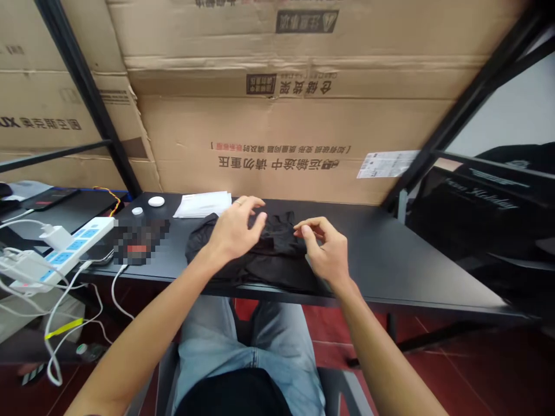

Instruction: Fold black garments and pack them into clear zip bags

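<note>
A black piece of cloth [277, 271], crumpled and folded, lies on the dark desk [377, 254] right in front of me. Over its left part is my left hand [234, 232], thumb and fingers apart, with nothing between them. My right hand [327, 249] is at the cloth's right edge, fingers curled and thumb drawn in close to the fingertips. Whether a bit of cloth or something small is pinched there cannot be made out. The cloth's kind is unclear because of its folds and dark colour.
White papers [203, 204] lie behind the cloth, beside a white oval object [156, 201] and a small white cap [137, 211]. At left is a power strip [80, 245] with tangled cables. Cardboard [277, 121] stands upright behind the desk. Metal frame posts flank it.
</note>
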The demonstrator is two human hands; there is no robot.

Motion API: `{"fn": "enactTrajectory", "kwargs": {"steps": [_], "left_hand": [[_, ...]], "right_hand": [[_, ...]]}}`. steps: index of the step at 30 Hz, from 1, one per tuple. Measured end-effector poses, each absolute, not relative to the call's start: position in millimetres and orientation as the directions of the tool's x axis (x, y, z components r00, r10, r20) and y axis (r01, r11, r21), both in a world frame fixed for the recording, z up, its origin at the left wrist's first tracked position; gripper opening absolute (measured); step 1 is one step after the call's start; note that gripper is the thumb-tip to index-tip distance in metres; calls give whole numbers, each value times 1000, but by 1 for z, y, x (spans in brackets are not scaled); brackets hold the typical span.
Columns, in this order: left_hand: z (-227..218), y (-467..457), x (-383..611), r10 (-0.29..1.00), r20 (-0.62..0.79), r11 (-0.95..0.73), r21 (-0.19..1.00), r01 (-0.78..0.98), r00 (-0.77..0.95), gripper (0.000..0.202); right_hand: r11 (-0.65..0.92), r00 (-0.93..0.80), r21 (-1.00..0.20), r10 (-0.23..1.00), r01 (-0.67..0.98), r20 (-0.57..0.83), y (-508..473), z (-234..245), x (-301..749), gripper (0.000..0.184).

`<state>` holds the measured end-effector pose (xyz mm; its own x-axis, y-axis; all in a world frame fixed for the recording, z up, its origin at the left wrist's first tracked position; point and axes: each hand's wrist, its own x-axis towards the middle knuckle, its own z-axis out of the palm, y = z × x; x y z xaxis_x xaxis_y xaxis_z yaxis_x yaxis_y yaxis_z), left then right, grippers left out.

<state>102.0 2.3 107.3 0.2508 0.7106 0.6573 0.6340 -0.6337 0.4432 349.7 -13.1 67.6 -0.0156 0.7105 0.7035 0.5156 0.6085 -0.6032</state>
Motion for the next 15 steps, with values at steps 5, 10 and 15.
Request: {"fn": "enactTrajectory", "kwargs": {"steps": [5, 10, 15], "left_hand": [[104, 1, 38, 894, 448, -231, 463, 856, -1, 35], [81, -2, 27, 967, 252, -151, 450, 880, 38, 51], [65, 3, 50, 959, 228, -266, 519, 812, 169, 45]], "right_hand": [[714, -322, -461, 670, 528, 669, -17, 68, 346, 27], [744, -552, -326, 657, 583, 513, -15, 57, 326, 35], [731, -611, -244, 672, 637, 418, -21, 50, 323, 35]]}}
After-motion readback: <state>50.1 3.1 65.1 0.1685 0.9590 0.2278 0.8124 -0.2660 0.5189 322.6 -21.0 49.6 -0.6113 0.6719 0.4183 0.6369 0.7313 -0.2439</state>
